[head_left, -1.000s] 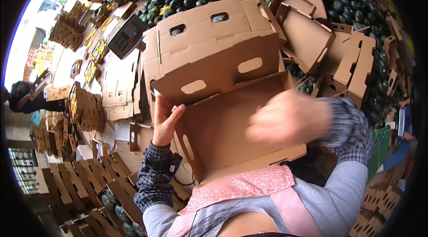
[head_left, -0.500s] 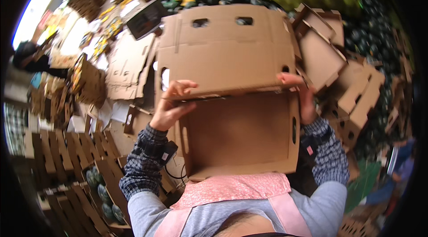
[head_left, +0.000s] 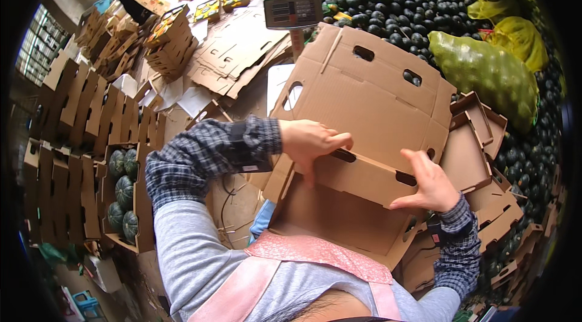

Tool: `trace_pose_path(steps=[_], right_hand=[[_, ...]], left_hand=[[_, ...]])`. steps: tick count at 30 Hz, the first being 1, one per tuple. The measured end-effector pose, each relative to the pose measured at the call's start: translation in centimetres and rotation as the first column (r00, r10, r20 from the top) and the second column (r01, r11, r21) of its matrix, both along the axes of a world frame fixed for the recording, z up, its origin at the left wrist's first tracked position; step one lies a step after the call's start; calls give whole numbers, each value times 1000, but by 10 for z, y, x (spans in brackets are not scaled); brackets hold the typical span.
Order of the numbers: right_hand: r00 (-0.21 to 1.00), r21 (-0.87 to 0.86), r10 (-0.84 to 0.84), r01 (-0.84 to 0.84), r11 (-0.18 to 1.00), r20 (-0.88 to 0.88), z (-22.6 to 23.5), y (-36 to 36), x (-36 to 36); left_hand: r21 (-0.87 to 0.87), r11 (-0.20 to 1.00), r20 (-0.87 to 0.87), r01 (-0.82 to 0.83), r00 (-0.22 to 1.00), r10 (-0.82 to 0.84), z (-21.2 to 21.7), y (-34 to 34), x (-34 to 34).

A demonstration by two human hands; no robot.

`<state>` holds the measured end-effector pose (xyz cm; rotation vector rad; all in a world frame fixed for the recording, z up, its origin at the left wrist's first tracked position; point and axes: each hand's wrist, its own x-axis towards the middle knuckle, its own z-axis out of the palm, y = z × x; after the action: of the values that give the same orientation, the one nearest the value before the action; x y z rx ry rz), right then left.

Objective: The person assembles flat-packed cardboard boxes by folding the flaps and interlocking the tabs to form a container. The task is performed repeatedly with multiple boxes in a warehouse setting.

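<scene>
A partly folded brown cardboard box (head_left: 364, 103) stands in front of my body. Its wide far panel, with oval hand holes, leans away from me. A narrower flap (head_left: 370, 175) with its own slots crosses the middle, above the open tray part. My left hand (head_left: 312, 142) grips the left end of this flap, its thumb reaching down inside the tray. Over at the flap's right end, my right hand (head_left: 430, 185) holds it between thumb and fingers. The tray's floor (head_left: 339, 210) lies in shadow below.
A weighing scale display (head_left: 293, 11) stands beyond the box, beside flattened cardboard sheets (head_left: 236, 49). Dark green squashes (head_left: 388, 13) and a green mesh sack (head_left: 485, 70) lie at the far right. Cardboard trays (head_left: 465, 155) lie to the right; a box of squashes (head_left: 124, 191) is left.
The view has swung, showing the box further right and tilted. The crosswise flap now shows its slotted face toward me, with both hands still at its ends.
</scene>
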<state>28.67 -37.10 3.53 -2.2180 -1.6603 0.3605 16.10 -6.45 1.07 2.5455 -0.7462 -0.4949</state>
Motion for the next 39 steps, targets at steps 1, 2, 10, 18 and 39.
trace_pose_path(steps=[1, 2, 10, 18, 39], right_hand=[[992, -100, 51, -39, 994, 116, -2, 4, -4], [972, -159, 94, -60, 986, 216, -5, 7, -10], [864, -112, 40, 19, 994, 502, -33, 11, -3], [538, 93, -655, 805, 585, -531, -100, -90, -28], [427, 71, -427, 769, 636, -797, -94, -71, -52]], left_hand=[[-8, 999, 28, -38, 999, 38, 3, -5, 4], [-17, 997, 56, -75, 996, 76, 4, -8, 7], [295, 947, 347, -127, 938, 18, -28, -14, 13], [-343, 377, 294, -860, 284, 913, -43, 136, -127], [-412, 434, -34, -801, 489, 872, -88, 60, -81]])
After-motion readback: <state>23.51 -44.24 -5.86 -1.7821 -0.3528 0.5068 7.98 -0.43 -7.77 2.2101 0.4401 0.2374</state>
